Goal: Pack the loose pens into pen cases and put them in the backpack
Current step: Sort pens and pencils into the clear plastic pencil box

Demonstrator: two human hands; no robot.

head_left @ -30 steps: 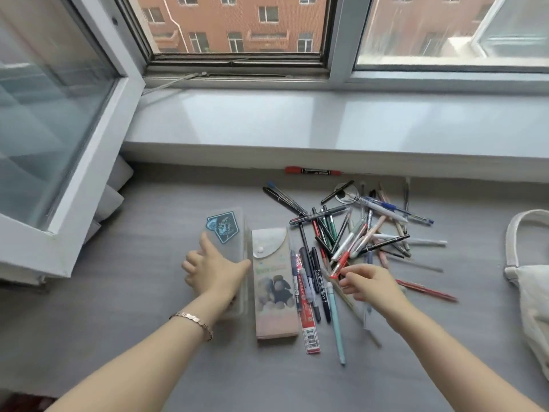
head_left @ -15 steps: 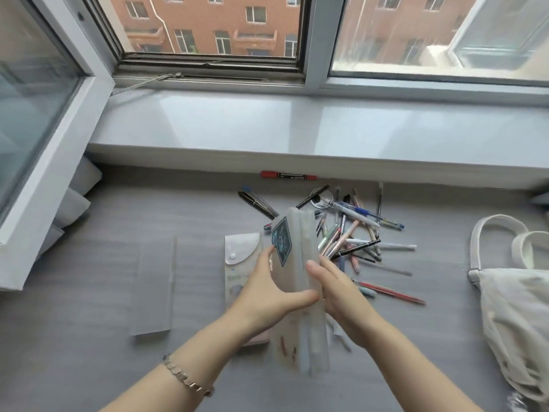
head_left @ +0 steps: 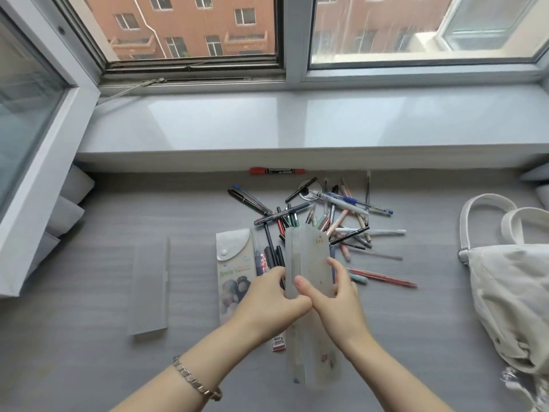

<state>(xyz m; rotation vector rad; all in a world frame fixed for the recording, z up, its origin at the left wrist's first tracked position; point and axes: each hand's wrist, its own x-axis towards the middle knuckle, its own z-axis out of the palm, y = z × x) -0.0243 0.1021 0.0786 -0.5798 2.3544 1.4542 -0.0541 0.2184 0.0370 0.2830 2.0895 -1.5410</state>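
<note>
Both hands grip the frosted pen case
The left hand and right hand clench their fingers round its middle over the worktop; its contents are unclear. Loose pens lie just beyond.

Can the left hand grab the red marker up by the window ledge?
Probably not right now: the left hand grips the frosted case together with the right hand, and the red marker lies past the pen pile.

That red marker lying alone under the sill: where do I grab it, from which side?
Pinch the marker at its black middle, from above on the near side: it lies flat along the foot of the sill, apart from the pen pile.
</note>
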